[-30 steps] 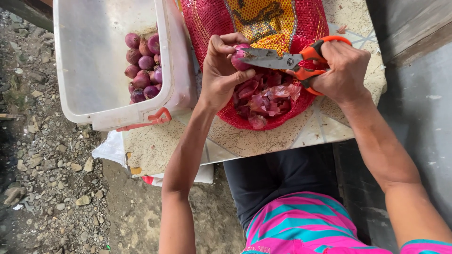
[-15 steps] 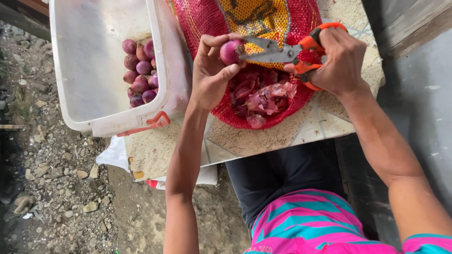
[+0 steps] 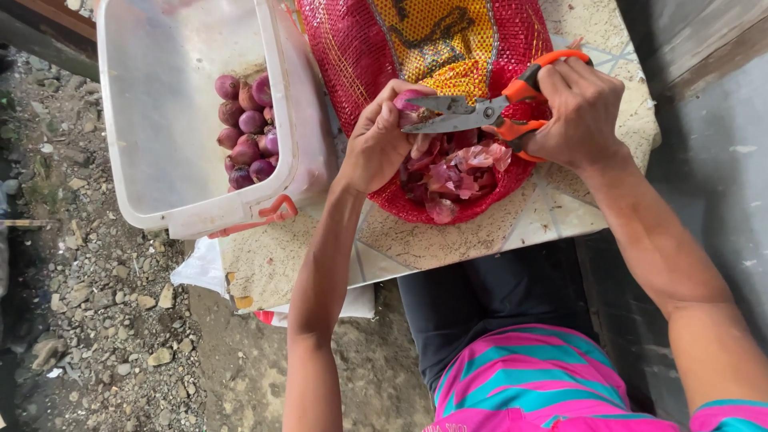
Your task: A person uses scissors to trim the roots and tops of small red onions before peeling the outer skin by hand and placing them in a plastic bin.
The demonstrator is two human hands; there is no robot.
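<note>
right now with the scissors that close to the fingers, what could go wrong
The scissors in the right hand have their blades right beside the left hand fingers that pinch the small red onion, so a slip could nick a finger. The onion is small and mostly covered, so it may pop out onto the peels in the red mesh sack.
</note>
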